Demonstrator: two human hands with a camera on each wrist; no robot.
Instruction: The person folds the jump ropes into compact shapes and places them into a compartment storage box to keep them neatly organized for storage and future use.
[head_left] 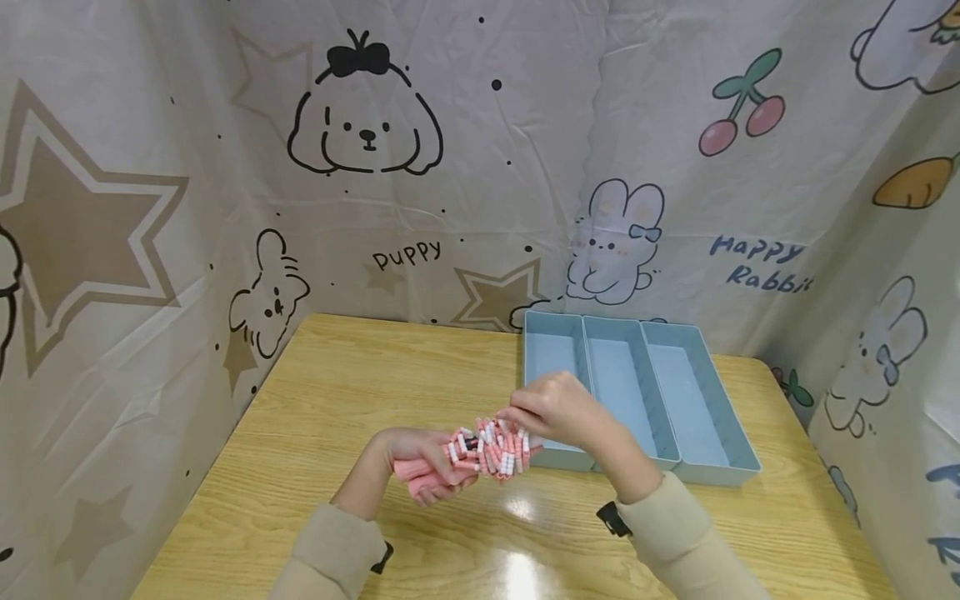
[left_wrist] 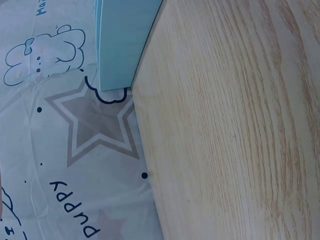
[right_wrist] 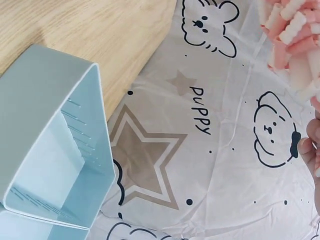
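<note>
A pink-and-white beaded jump rope (head_left: 498,450) is gathered in a bundle above the table. My left hand (head_left: 423,454) grips its pink handles (head_left: 412,471), its fingers wrapped round them. At the bundle's upper right end my right hand (head_left: 558,408) pinches the beaded cord with curled fingers. A small dark piece shows among the beads close to the left hand. In the right wrist view some beads (right_wrist: 295,37) hang at the upper right, with fingertips (right_wrist: 307,145) at the edge below them. The left wrist view shows neither the rope nor a grip.
Behind the right hand stands a light blue tray (head_left: 716,475) with three long compartments, at the table's back right. The wooden table (head_left: 360,375) ends against a printed cloth (head_left: 480,167) that hangs at the back and both sides.
</note>
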